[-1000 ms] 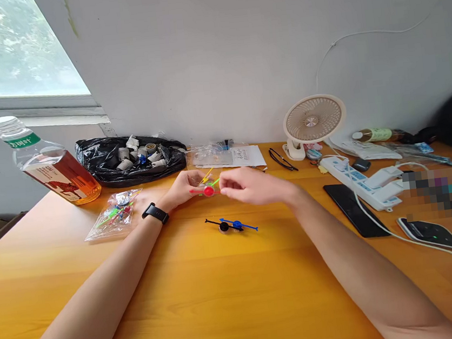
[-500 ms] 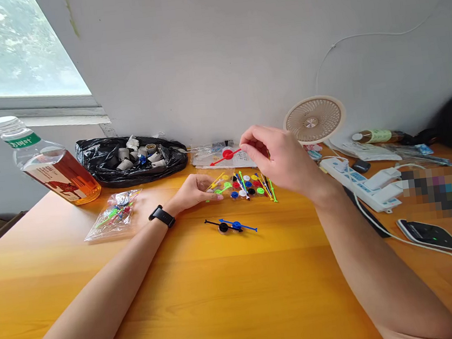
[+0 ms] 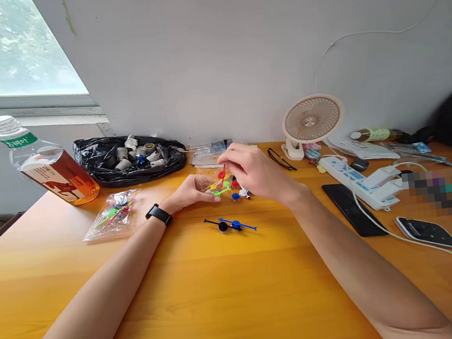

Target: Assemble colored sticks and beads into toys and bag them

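Observation:
My right hand (image 3: 253,172) pinches a red stick with a round disc (image 3: 221,173), its tip pointing down over a clear plastic bag (image 3: 214,177) of small coloured sticks and discs. My left hand (image 3: 191,191), with a black wristband (image 3: 157,214) on the wrist, rests on the orange desk (image 3: 208,296), fingers curled on the bag's near edge next to yellow and green sticks (image 3: 219,189). In front of both hands lie a black stick with a disc (image 3: 219,225) and a blue one (image 3: 238,226), overlapping.
A second clear bag of coloured pieces (image 3: 113,217) lies left, behind it a tea bottle (image 3: 48,168) and a black bag of small rolls (image 3: 130,157). At right stand a small fan (image 3: 311,121), glasses (image 3: 279,158), a power strip (image 3: 364,181), a phone (image 3: 350,207) and cables.
My right hand lifted the red stick up and right, away from my left hand, then brought it back down over the bag. My left hand stayed put.

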A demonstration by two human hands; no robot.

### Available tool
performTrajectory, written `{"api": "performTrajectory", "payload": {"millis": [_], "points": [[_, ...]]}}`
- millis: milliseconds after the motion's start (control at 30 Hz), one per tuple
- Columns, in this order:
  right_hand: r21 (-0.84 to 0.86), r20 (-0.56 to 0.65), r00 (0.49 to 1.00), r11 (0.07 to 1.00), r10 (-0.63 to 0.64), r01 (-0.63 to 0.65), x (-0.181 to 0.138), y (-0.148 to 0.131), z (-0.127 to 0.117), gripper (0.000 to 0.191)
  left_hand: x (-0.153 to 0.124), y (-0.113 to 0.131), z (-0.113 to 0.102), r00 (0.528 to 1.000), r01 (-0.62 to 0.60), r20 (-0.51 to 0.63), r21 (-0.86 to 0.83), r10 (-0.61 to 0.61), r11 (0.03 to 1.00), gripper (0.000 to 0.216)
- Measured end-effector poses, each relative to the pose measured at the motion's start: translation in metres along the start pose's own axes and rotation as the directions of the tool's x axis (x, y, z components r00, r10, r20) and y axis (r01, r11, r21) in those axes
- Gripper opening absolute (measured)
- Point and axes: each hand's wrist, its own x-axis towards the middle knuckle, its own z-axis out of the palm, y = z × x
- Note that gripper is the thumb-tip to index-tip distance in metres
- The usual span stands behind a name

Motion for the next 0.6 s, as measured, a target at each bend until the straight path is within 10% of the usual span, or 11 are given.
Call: {"api": "performTrajectory", "payload": {"millis": [600], "points": [[0.006, 0.155, 0.977, 0.989, 0.146, -0.148, -0.0033, -0.0048, 0.0019, 0.024, -0.0006, 0.0032, -0.0019, 0.994, -0.010, 0.110, 0.132, -0.005, 0.991, 0.042]]}}
